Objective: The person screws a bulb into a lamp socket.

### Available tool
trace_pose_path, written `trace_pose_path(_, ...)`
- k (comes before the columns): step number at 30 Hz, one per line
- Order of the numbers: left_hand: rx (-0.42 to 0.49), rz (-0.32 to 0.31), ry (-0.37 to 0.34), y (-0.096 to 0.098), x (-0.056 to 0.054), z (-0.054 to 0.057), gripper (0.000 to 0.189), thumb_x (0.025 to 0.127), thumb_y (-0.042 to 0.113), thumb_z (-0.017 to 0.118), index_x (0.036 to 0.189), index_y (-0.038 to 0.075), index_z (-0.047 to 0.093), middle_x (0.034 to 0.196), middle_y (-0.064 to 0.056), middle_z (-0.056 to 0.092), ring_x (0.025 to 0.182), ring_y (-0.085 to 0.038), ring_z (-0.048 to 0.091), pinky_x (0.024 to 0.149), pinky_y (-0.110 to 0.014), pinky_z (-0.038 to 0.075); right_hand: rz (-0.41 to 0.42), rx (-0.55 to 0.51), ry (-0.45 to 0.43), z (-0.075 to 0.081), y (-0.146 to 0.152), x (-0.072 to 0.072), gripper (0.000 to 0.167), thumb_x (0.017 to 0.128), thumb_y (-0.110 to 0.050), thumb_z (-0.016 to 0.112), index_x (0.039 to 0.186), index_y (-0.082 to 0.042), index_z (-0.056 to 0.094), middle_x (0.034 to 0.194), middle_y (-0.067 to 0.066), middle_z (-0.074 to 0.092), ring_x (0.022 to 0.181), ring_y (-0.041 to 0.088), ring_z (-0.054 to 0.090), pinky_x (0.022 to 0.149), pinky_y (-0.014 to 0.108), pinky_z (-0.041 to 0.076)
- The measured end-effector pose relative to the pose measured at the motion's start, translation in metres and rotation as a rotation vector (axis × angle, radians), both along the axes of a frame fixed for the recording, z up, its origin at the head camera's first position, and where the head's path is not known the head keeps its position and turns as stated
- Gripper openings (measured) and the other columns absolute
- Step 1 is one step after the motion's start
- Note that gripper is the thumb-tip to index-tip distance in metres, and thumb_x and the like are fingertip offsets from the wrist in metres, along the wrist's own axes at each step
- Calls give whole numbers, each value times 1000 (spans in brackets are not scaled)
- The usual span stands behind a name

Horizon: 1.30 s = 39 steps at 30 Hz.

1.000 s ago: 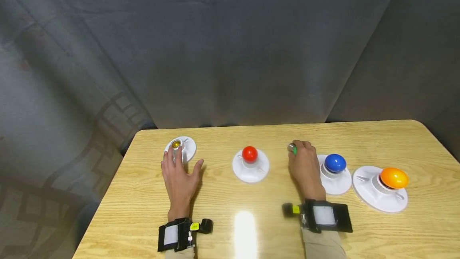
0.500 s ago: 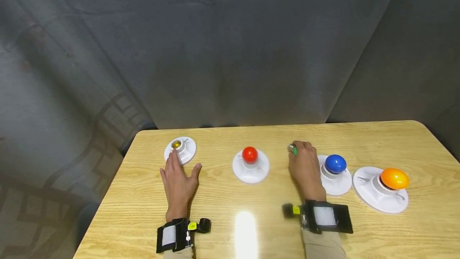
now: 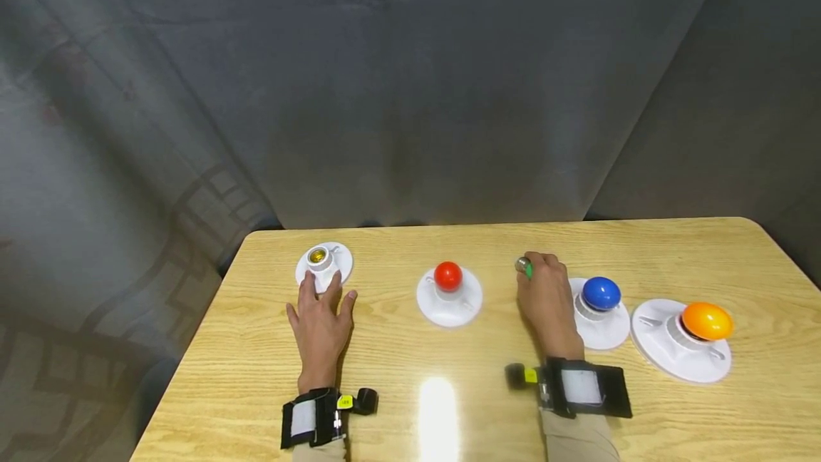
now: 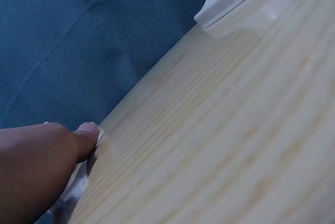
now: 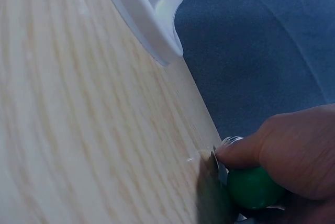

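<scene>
My left hand (image 3: 322,337) lies with spread fingers at the near edge of a round white lamp holder (image 3: 344,260), and its fingertips seem to touch the base. The brass-lined socket (image 3: 317,256) of this holder is bare and faces up. In the left wrist view, the thumb (image 4: 86,140) shows beside part of the white base. My right hand (image 3: 548,305) holds a green light bulb (image 5: 254,188) low over the table, its metal screw end (image 3: 522,263) pointing left. The palm hides most of the bulb in the head view.
Between the hands stands a holder with a red bulb (image 3: 447,276). Close to the right hand is one with a blue bulb (image 3: 601,294), and an orange bulb (image 3: 707,321) sits tilted in a holder further right. Dark grey cloth (image 3: 417,91) hangs behind the wooden table (image 3: 385,369).
My left fingers have drawn back from over the socket to the near side of the base, leaving the socket in view. The right hand keeps holding the green bulb in the same spot.
</scene>
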<state>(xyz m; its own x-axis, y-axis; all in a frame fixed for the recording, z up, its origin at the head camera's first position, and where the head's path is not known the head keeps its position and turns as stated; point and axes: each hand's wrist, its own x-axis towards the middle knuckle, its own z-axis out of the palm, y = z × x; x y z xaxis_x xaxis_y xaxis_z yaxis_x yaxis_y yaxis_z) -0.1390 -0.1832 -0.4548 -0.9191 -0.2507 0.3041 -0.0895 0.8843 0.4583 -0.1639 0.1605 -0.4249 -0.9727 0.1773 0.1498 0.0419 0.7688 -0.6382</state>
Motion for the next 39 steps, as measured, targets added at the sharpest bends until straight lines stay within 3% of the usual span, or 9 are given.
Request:
trace_pose_path(9, 38, 18, 52, 1, 1, 1, 36, 95, 32, 62, 124, 12, 67, 149, -22, 43, 140, -37, 37, 110, -74, 16, -2, 12, 11, 0, 0, 1, 36, 91, -3, 57, 125, 9, 56, 127, 35, 52, 118, 51, 49, 102, 60, 42)
trace_pose_path(14, 34, 54, 126, 3, -1, 3, 31, 94, 30, 63, 115, 9, 72, 136, -19, 59, 132, -37, 49, 108, -73, 25, -2, 15, -8, 4, 0, 1, 36, 92, -5, 56, 127, 7, 56, 129, 34, 51, 121, 51, 47, 103, 60, 41)
trace_pose_path(18, 7, 73, 234, 3, -3, 3, 23, 91, 25, 67, 102, 6, 76, 117, -18, 70, 117, -38, 61, 101, -67, 39, 6, 4, -13, 7, 0, 2, 38, 92, -5, 56, 128, 6, 55, 130, 34, 50, 121, 51, 47, 103, 60, 41)
trace_pose_path(20, 7, 76, 281, 3, -4, 3, 20, 90, 22, 70, 95, 4, 76, 101, -16, 74, 99, -36, 68, 89, -58, 49, 4, -5, -2, 6, -1, 1, 38, 92, -5, 57, 128, 7, 55, 130, 34, 50, 120, 51, 48, 103, 60, 41)
trace_pose_path(22, 24, 86, 305, 4, -5, 3, 18, 89, 20, 71, 90, 2, 74, 88, -15, 74, 82, -34, 68, 75, -47, 52, 1, -12, 4, 5, -2, 1, 38, 92, -6, 58, 128, 6, 55, 130, 34, 51, 120, 51, 48, 103, 60, 42)
trace_pose_path(25, 50, 117, 303, 4, -4, 4, 19, 90, 20, 69, 85, 1, 70, 73, -12, 68, 65, -27, 61, 58, -37, 44, -3, -22, 11, 5, -3, 0, 38, 92, -6, 58, 128, 6, 55, 130, 33, 51, 121, 50, 48, 103, 60, 41)
trace_pose_path(32, 117, 163, 253, 6, -1, 6, 32, 97, 27, 60, 83, 0, 69, 69, -13, 64, 61, -26, 56, 54, -30, 37, 24, -40, 37, 15, -7, 1, 41, 94, -10, 58, 132, 4, 53, 133, 30, 50, 123, 47, 48, 105, 60, 41)
trace_pose_path(39, 165, 81, 211, 8, -3, 7, 26, 93, 23, 66, 89, -2, 72, 82, -17, 72, 73, -28, 66, 62, -38, 51, 77, -78, 134, 27, -15, 1, 40, 94, -13, 59, 132, -1, 53, 132, 26, 52, 117, 43, 53, 98, 57, 46)
